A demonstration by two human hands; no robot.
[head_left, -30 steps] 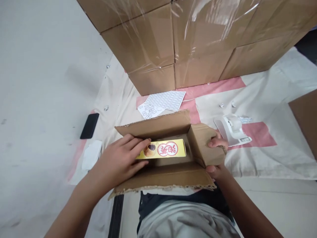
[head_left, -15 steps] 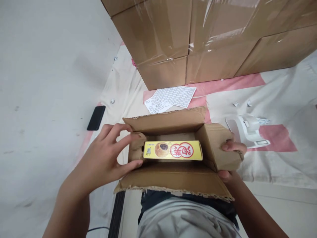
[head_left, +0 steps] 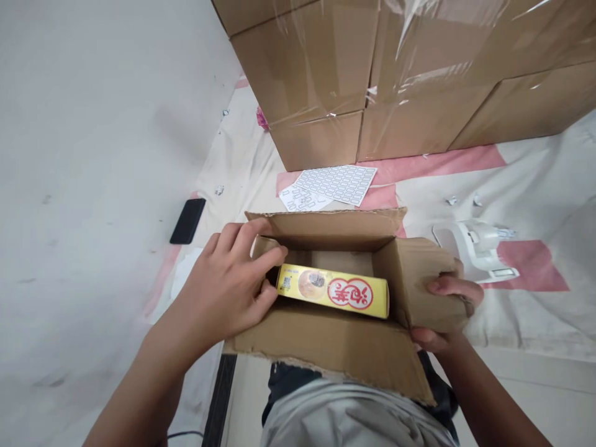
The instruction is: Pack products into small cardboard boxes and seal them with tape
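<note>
A small cardboard carton [head_left: 335, 347] with raised flaps and ragged edges is held over my lap. Inside it lies a slim yellow box [head_left: 316, 290] with red lettering and a picture of a filled bun, slightly slanted. My left hand [head_left: 237, 273] is curled over the carton's left end, thumb and fingers closing at the left end of the yellow box. Their exact contact is partly hidden. My right hand [head_left: 449, 304] grips the carton's right flap [head_left: 423, 279], with fingers on its outer edge and the thumb below.
Several large taped cartons [head_left: 321, 68] stand stacked at the back. Sheets of white labels [head_left: 342, 182] lie before them on a pink-and-white cloth [head_left: 535, 211]. A white tape dispenser [head_left: 479, 248] sits at right, and a black phone [head_left: 187, 221] at left beside the white wall.
My left hand has moved right and inward, its fingers closing at the yellow box's end. The yellow box has turned, its right end nearer me. My right hand still holds the flap.
</note>
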